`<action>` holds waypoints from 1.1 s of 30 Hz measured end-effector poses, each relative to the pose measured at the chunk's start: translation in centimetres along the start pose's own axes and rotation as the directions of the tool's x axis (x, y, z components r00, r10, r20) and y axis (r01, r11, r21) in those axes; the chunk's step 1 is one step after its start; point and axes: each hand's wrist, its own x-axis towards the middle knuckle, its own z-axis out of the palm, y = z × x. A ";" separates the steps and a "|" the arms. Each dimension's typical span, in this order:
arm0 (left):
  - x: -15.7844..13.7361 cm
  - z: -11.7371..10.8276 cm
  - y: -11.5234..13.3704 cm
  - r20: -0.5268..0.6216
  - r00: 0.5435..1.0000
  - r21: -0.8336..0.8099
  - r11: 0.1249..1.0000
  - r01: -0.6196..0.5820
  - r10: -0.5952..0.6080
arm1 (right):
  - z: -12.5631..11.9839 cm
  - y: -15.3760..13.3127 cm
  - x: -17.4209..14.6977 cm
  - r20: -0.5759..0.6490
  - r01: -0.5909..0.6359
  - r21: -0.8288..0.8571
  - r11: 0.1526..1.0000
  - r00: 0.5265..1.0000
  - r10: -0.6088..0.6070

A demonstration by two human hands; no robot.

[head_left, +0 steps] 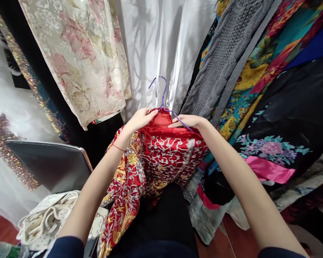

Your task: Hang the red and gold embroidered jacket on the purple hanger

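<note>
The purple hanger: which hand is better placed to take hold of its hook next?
Probably the left hand. Its thumb tip is near the base of the hook of the purple hanger; the right hand has its fingers lower, with the hanger's slanting side crossing over it.

Red garment [174, 152] w/ gold & silv. pattern (hanger's [165, 89] purple).

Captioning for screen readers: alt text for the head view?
A person's left hand and right hand touch the top of a red garment embroidered in gold and silver, where a purple hanger sits. Pale floral cloth hangs at picture left, grey knit and bright fabric at right.
</note>
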 end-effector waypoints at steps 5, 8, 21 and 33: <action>-6.9 0.2 1.3 -0.146 0.956 0.320 0.926 -0.199 0.256 | -0.1 0.9 -2.4 -0.184 0.028 0.113 0.993 0.983 -0.006; -11.8 0.6 0.9 0.265 0.925 0.419 0.832 -0.364 0.271 | 0.6 1.4 -3.1 -0.294 0.134 0.120 0.984 0.951 -0.094; -12.3 -3.7 -8.3 0.043 0.989 0.890 0.454 0.028 -0.145 | 2.9 1.1 -4.2 -0.467 0.122 -0.478 0.870 0.803 -0.369; -3.5 -11.5 -10.7 0.184 0.982 0.714 0.692 -0.103 -0.045 | 0.7 1.2 -6.5 0.059 0.025 -0.041 0.999 0.998 -0.023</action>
